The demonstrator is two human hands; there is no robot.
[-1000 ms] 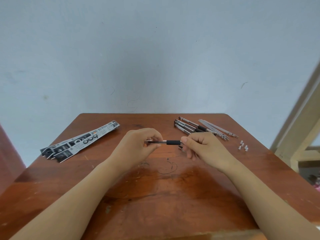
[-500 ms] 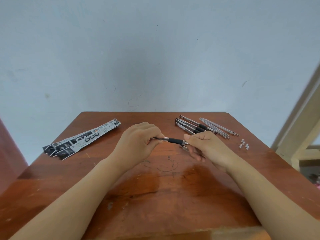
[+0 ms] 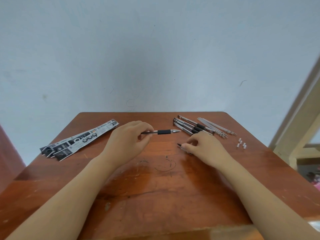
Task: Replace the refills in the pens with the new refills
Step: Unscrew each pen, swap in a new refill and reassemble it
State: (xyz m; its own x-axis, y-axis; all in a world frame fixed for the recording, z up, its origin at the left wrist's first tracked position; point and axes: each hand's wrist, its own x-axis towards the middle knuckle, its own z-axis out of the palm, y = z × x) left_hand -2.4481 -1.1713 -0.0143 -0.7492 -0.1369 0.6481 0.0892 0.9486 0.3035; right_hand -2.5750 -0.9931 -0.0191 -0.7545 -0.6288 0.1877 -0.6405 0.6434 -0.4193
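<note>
Left hand (image 3: 128, 141): grips 1 pen (image 3: 164, 132) by its rear — long axis level, tip pointing right.
Right hand (image 3: 204, 148): fingers pinch what looks like a dark cap (image 3: 180, 145) on the table (image 3: 155, 196).
Cap from pen: just below-right of the tip — right hand nearer.

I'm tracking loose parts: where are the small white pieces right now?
In the head view the small white pieces lie on the table near its right edge, just right of the loose refills.

Worn wooden table (image 3: 155, 196), pale blue wall (image 3: 155, 49), cream wooden frame (image 3: 299, 118) at right
</note>
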